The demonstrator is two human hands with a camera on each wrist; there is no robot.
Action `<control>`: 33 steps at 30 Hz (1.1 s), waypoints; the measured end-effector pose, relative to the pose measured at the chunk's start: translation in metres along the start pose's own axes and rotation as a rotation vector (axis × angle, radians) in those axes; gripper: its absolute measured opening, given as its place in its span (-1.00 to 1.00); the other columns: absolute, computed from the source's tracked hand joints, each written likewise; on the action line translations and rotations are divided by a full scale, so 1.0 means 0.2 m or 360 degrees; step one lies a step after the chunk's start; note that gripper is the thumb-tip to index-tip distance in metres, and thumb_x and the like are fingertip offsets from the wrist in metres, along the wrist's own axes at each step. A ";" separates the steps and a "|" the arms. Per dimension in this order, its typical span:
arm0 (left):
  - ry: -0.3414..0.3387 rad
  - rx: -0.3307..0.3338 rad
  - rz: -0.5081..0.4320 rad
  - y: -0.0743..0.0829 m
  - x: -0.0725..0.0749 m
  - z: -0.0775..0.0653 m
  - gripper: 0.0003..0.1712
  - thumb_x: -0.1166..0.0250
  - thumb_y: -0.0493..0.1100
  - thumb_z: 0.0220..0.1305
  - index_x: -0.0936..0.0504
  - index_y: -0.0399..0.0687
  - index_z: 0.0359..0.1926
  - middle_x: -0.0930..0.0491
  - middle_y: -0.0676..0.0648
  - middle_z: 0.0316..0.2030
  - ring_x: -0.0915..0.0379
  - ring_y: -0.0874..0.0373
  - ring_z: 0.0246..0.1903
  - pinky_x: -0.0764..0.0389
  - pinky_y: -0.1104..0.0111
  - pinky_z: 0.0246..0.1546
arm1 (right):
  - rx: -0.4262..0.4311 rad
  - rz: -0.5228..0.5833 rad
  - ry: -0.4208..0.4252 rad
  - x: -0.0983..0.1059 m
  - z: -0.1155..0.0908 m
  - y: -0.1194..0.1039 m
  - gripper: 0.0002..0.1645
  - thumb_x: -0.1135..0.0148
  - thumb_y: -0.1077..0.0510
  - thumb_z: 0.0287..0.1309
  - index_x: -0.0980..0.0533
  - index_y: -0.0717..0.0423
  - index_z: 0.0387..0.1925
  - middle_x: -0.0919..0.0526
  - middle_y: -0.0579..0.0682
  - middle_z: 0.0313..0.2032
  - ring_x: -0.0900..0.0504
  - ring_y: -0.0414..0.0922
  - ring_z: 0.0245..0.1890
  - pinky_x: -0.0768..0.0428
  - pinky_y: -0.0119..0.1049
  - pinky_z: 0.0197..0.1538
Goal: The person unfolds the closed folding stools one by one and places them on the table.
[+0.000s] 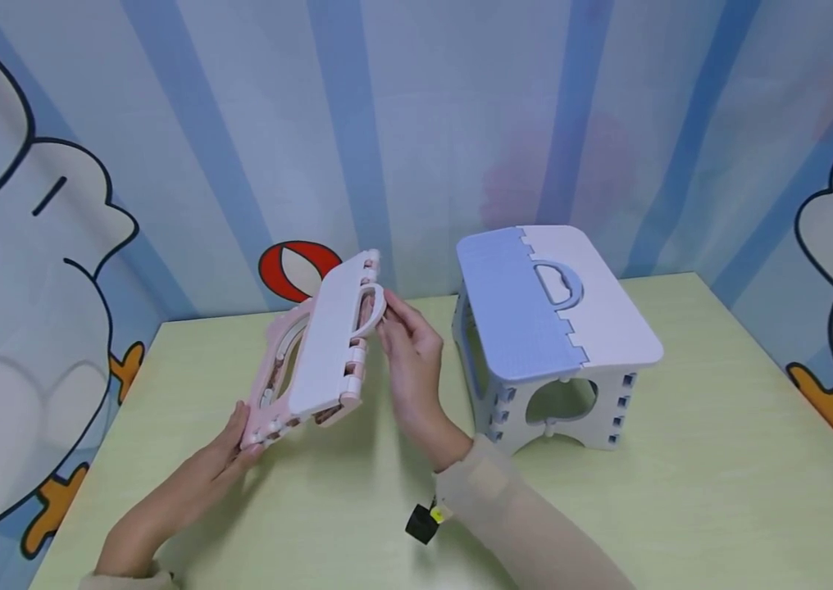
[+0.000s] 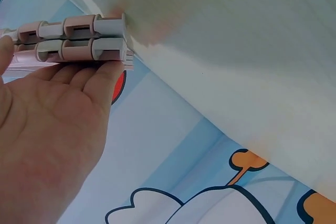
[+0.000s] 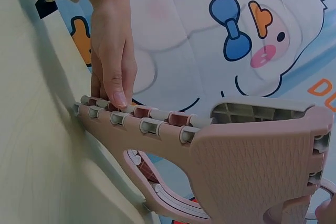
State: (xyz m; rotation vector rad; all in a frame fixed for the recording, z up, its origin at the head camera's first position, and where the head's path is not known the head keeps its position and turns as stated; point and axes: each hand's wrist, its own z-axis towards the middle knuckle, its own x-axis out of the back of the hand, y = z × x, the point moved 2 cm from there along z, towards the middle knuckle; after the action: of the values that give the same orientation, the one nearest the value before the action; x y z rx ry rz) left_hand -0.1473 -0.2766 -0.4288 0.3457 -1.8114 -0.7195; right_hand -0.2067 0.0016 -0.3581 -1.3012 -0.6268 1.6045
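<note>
A pink and white folding stool [image 1: 330,336] hangs tilted over the table, partly folded, its white top panel facing up and right. My left hand [image 1: 213,471] grips its lower left hinged edge; in the left wrist view the fingers reach under the hinge knuckles [image 2: 79,49]. In the right wrist view the left thumb presses on top of that edge. My right hand [image 1: 416,373] pinches the white carry handle [image 1: 381,305] at the upper right side. The pink half [image 3: 252,161] shows its textured face and an oval cut-out in the right wrist view.
A blue and white folding stool [image 1: 520,311] stands unfolded on the pale green table [image 1: 689,434], right of my right hand. Behind the table hangs a striped blue cloth [image 1: 431,147] with cartoon figures. A small black cube [image 1: 422,524] dangles by my right sleeve.
</note>
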 end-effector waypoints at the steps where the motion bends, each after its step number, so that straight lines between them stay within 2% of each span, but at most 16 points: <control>1: 0.0003 0.0001 -0.0006 0.00 0.00 0.00 -0.06 0.13 0.26 0.55 0.39 -0.12 0.56 0.31 -0.33 0.53 0.28 -0.36 0.46 0.02 -0.28 0.35 | 0.0017 -0.0007 -0.0026 0.00 0.00 0.00 -0.55 0.13 0.38 0.46 -0.37 0.45 0.30 -0.44 0.29 0.29 -0.46 -0.06 0.26 -0.45 -0.29 0.25; 7: 0.0007 0.0011 -0.0064 0.00 0.01 -0.01 -0.10 0.13 0.23 0.56 0.36 -0.10 0.57 0.28 -0.33 0.53 0.26 -0.37 0.46 -0.01 -0.28 0.34 | 0.0146 -0.0126 -0.0150 -0.04 0.02 -0.02 -0.54 0.06 0.39 0.44 -0.36 0.47 0.30 -0.47 0.32 0.24 -0.48 0.02 0.26 -0.47 -0.24 0.25; 12: 0.0032 -0.0037 -0.0066 -0.02 0.01 -0.01 -0.13 0.15 0.19 0.59 0.32 -0.18 0.56 0.26 -0.35 0.52 0.24 -0.36 0.46 0.00 -0.25 0.35 | 0.0211 -0.0205 -0.0224 -0.07 0.03 -0.03 -0.54 -0.01 0.41 0.42 -0.35 0.48 0.30 -0.42 0.33 0.25 -0.46 0.07 0.28 -0.45 -0.26 0.26; 17: 0.0090 -0.0070 -0.0011 -0.03 0.01 0.01 -0.14 0.12 0.17 0.59 0.22 -0.32 0.54 0.16 -0.39 0.50 0.13 -0.35 0.44 -0.10 -0.20 0.32 | 0.0232 -0.0259 -0.0262 -0.10 0.04 -0.04 -0.52 -0.01 0.46 0.39 -0.34 0.49 0.30 -0.40 0.33 0.26 -0.45 0.06 0.30 -0.44 -0.28 0.26; 26: 0.0118 -0.0096 -0.0059 -0.06 0.02 0.01 -0.18 0.07 0.10 0.59 0.13 -0.34 0.54 0.07 -0.45 0.47 0.04 -0.40 0.41 -0.21 -0.20 0.28 | 0.0278 -0.0323 -0.0367 -0.15 0.06 -0.05 -0.51 -0.01 0.42 0.41 -0.32 0.47 0.32 -0.36 0.31 0.29 -0.41 0.01 0.32 -0.42 -0.30 0.27; 33: 0.0174 -0.0131 -0.0073 -0.07 0.03 0.00 -0.21 0.00 0.04 0.58 0.05 -0.38 0.53 -0.08 -0.49 0.42 -0.09 -0.41 0.36 -0.34 -0.21 0.20 | 0.0214 -0.0360 -0.0457 -0.23 0.08 -0.08 -0.48 -0.06 0.36 0.42 -0.31 0.43 0.35 -0.35 0.28 0.29 -0.42 0.02 0.32 -0.43 -0.36 0.24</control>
State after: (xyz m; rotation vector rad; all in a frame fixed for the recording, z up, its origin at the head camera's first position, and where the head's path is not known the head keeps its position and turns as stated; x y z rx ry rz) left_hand -0.1516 -0.2910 -0.4328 0.3661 -1.6705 -0.7897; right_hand -0.2161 -0.0292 -0.3195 -0.8752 -0.7963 1.6263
